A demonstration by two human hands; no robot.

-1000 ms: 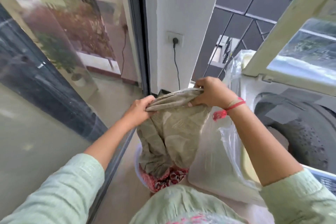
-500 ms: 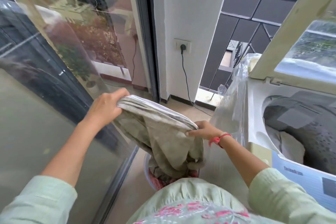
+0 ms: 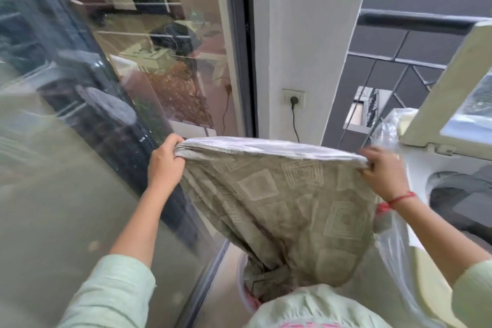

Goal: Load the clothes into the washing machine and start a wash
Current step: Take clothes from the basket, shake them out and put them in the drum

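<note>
The cloth (image 3: pixel 279 208), tail trailing into the basket (image 3: pixel 241 283), was judged best lifted clear before being swung into the open washing machine (image 3: pixel 452 165) at right; one machine, one cloth, one basket and two hands were counted, left hand (image 3: pixel 165 165) and right hand (image 3: pixel 383 177) each pinching the stretched upper edge.

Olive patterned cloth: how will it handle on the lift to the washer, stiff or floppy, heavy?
Probably floppy: the olive patterned cloth sags in folds between the left hand and right hand. Likely bulky rather than light, since its lower end bunches in the basket. It may drag or snag there unless raised higher.
</note>
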